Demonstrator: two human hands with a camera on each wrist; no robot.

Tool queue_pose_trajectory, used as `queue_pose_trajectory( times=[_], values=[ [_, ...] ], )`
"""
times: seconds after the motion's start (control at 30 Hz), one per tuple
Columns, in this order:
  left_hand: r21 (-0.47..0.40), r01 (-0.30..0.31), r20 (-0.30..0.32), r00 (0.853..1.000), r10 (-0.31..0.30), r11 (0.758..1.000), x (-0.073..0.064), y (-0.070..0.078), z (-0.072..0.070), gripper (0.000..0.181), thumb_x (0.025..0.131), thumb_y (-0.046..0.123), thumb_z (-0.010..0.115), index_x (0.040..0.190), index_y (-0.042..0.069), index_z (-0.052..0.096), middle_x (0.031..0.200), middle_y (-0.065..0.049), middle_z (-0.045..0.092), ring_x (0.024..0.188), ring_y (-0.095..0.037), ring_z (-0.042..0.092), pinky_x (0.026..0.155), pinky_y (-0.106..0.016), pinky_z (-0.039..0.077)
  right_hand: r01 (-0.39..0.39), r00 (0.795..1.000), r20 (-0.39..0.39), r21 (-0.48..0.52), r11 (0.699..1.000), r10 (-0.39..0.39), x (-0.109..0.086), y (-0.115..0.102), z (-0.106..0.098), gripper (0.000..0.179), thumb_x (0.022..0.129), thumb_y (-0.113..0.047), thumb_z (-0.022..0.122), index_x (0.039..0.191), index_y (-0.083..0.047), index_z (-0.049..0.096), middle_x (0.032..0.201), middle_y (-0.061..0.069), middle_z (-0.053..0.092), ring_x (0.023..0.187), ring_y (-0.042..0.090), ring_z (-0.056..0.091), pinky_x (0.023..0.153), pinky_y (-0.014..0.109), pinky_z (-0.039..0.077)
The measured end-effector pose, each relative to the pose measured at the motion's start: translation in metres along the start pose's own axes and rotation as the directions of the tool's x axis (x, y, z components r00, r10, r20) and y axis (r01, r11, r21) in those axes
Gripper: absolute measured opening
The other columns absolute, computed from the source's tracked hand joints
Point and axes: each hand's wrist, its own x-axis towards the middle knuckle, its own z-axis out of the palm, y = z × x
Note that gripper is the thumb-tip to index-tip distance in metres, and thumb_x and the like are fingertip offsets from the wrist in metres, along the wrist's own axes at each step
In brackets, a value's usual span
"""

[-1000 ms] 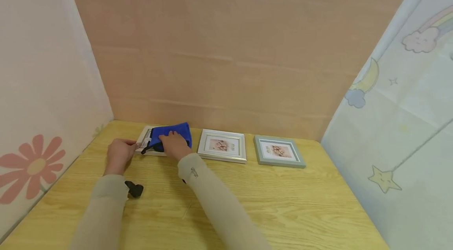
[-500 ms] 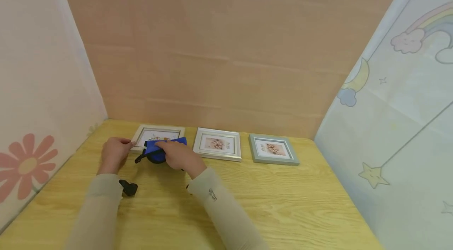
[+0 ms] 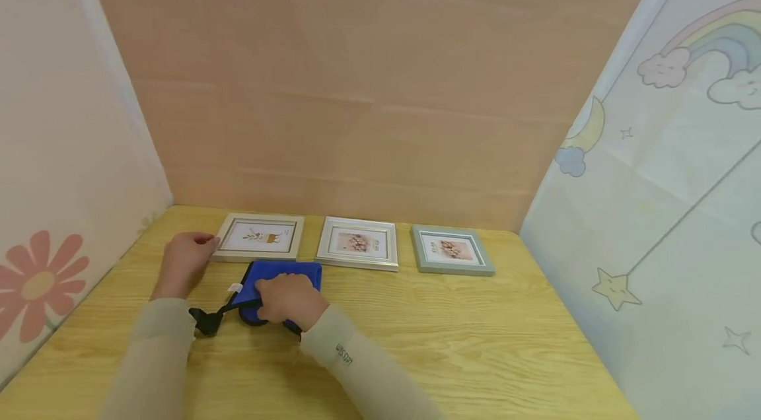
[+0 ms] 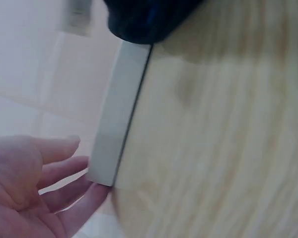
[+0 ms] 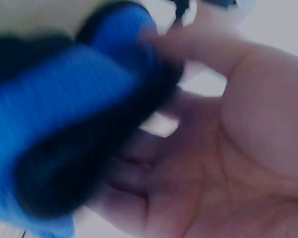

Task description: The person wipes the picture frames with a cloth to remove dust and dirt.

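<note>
My right hand (image 3: 289, 301) grips a folded blue cloth (image 3: 282, 269) with black edging, a black strap and a small white tag, low over the table just in front of the leftmost picture frame. In the right wrist view the cloth (image 5: 64, 89) is blurred, with fingers and thumb around its black-trimmed part. My left hand (image 3: 185, 261) touches the left edge of that cream picture frame (image 3: 222, 245), which lies flat with a plant drawing inside. Up close in the left wrist view, loosely extended fingertips of the left hand (image 4: 44, 183) meet the corner of the frame (image 4: 120, 109).
Right of the cream frame lie a silver frame (image 3: 389, 265) and a grey-green frame (image 3: 458, 269), both with flower pictures. They stand in a row along the back of the wooden table (image 3: 475, 347), by a peach backdrop (image 3: 357, 76). Patterned sheets flank both sides.
My right hand has drawn the blue cloth off the cream frame and towards me, baring its picture. The left hand stays at the frame's left edge. The head view has shifted slightly.
</note>
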Motion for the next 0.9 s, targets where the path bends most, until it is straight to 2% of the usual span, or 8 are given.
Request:
queue_pose_trajectory(
  times=[0.13, 0.27, 0.37, 0.5, 0.57, 0.67, 0.77, 0.9],
  values=[
    [0.075, -0.062, 0.094, 0.994, 0.054, 0.995, 0.001, 0.009, -0.008, 0.063, 0.112, 0.038, 0.054, 0.151, -0.012, 0.054, 0.153, -0.042, 0.053, 0.136, -0.06, 0.054, 0.112, -0.071, 0.048, 0.121, 0.988, 0.069, 0.198, 0.973, -0.137, 0.005, 0.039, -0.014, 0.07, 0.106, -0.057, 0.062, 0.169, -0.037, 0.039, 0.174, -0.015, 0.043, 0.161, 0.011, 0.044, 0.13, 0.033, 0.042],
    [0.209, -0.202, 0.13, 0.975, 0.178, 0.957, 0.003, 0.021, -0.014, 0.067, 0.11, 0.035, 0.06, 0.155, -0.013, 0.047, 0.157, -0.046, 0.043, 0.145, -0.068, 0.04, 0.119, -0.078, 0.037, 0.189, 0.98, -0.016, 0.377, 0.907, -0.198, 0.006, 0.088, -0.029, 0.065, 0.111, -0.05, 0.055, 0.169, -0.025, 0.04, 0.174, 0.001, 0.046, 0.161, 0.023, 0.046, 0.132, 0.042, 0.041],
    [0.252, -0.302, 0.176, 0.949, 0.263, 0.92, -0.004, 0.039, -0.021, 0.075, 0.107, 0.038, 0.067, 0.159, -0.011, 0.042, 0.164, -0.046, 0.034, 0.151, -0.07, 0.028, 0.122, -0.082, 0.026, 0.187, 0.981, -0.129, 0.464, 0.866, -0.143, 0.002, 0.119, -0.038, 0.058, 0.113, -0.04, 0.053, 0.165, -0.016, 0.047, 0.166, 0.012, 0.055, 0.155, 0.031, 0.053, 0.128, 0.05, 0.045],
    [0.237, -0.426, 0.273, 0.892, 0.361, 0.873, -0.025, 0.075, -0.03, 0.083, 0.1, 0.041, 0.077, 0.162, -0.004, 0.044, 0.168, -0.041, 0.033, 0.154, -0.067, 0.028, 0.122, -0.082, 0.028, 0.176, 0.975, -0.208, 0.531, 0.829, -0.074, -0.002, 0.152, -0.042, 0.052, 0.114, -0.032, 0.053, 0.16, -0.009, 0.053, 0.161, 0.018, 0.06, 0.151, 0.035, 0.057, 0.125, 0.052, 0.048],
    [0.223, -0.445, 0.347, 0.868, 0.356, 0.868, -0.04, 0.094, -0.032, 0.086, 0.097, 0.043, 0.082, 0.162, 0.0, 0.046, 0.168, -0.037, 0.037, 0.153, -0.064, 0.034, 0.119, -0.08, 0.036, 0.178, 0.973, -0.221, 0.553, 0.814, -0.063, -0.004, 0.163, -0.042, 0.051, 0.114, -0.031, 0.053, 0.159, -0.007, 0.054, 0.159, 0.019, 0.061, 0.148, 0.036, 0.06, 0.124, 0.053, 0.049],
    [0.242, -0.414, 0.474, 0.84, 0.265, 0.877, -0.061, 0.12, -0.027, 0.095, 0.089, 0.045, 0.089, 0.164, 0.005, 0.047, 0.169, -0.033, 0.04, 0.152, -0.06, 0.041, 0.117, -0.075, 0.044, 0.181, 0.971, -0.236, 0.582, 0.793, -0.049, -0.004, 0.174, -0.042, 0.05, 0.114, -0.029, 0.053, 0.158, -0.005, 0.055, 0.157, 0.02, 0.063, 0.144, 0.037, 0.063, 0.122, 0.054, 0.051],
    [0.285, -0.388, 0.562, 0.809, 0.175, 0.877, -0.077, 0.138, -0.008, 0.106, 0.079, 0.042, 0.097, 0.164, 0.006, 0.046, 0.169, -0.032, 0.042, 0.153, -0.058, 0.043, 0.118, -0.071, 0.046, 0.176, 0.967, -0.252, 0.591, 0.788, -0.027, -0.003, 0.18, -0.041, 0.05, 0.113, -0.027, 0.054, 0.157, -0.003, 0.055, 0.154, 0.022, 0.064, 0.142, 0.038, 0.064, 0.12, 0.054, 0.052],
    [0.368, -0.365, 0.601, 0.795, 0.081, 0.855, -0.089, 0.149, 0.025, 0.114, 0.071, 0.035, 0.103, 0.165, 0.007, 0.045, 0.171, -0.033, 0.038, 0.155, -0.056, 0.043, 0.121, -0.068, 0.045, 0.158, 0.97, -0.241, 0.586, 0.795, -0.014, 0.001, 0.179, -0.038, 0.051, 0.113, -0.027, 0.054, 0.156, -0.002, 0.055, 0.153, 0.023, 0.065, 0.142, 0.039, 0.064, 0.119, 0.054, 0.053]
  ],
)
